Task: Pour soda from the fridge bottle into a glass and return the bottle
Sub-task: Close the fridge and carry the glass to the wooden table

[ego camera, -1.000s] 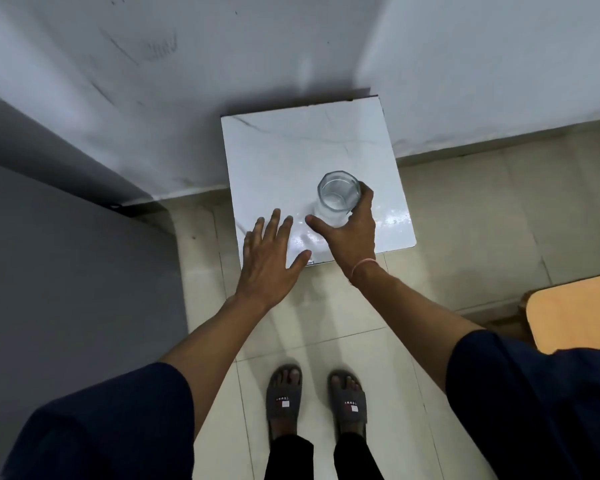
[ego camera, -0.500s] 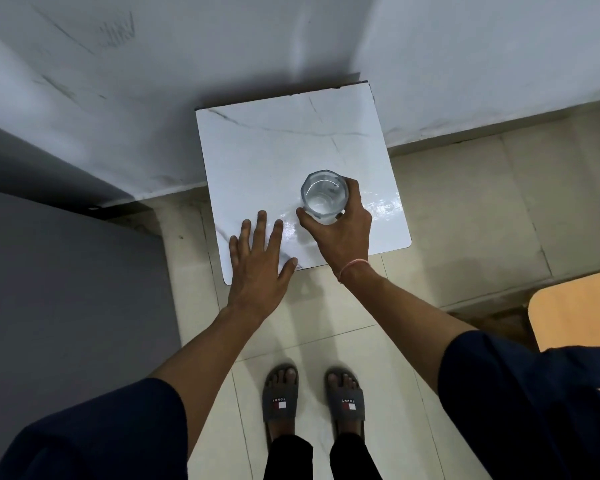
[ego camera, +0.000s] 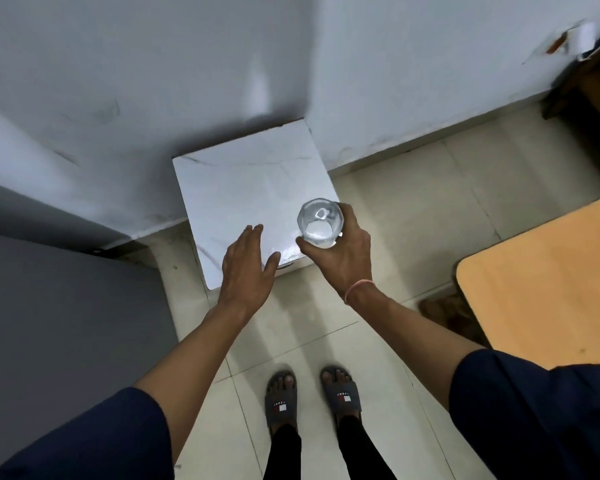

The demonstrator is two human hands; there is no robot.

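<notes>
While right hand (ego camera: 340,251) holds it, glass (ego camera: 320,221) upright, mouth up.

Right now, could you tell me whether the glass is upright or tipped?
Upright: the glass shows its open mouth facing up, gripped by the right hand.

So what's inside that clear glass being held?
The clear faceted glass, gripped by the right hand, seems to hold some clear liquid with bright reflections. The fingers cover its lower side, so the level can't be judged.
</notes>
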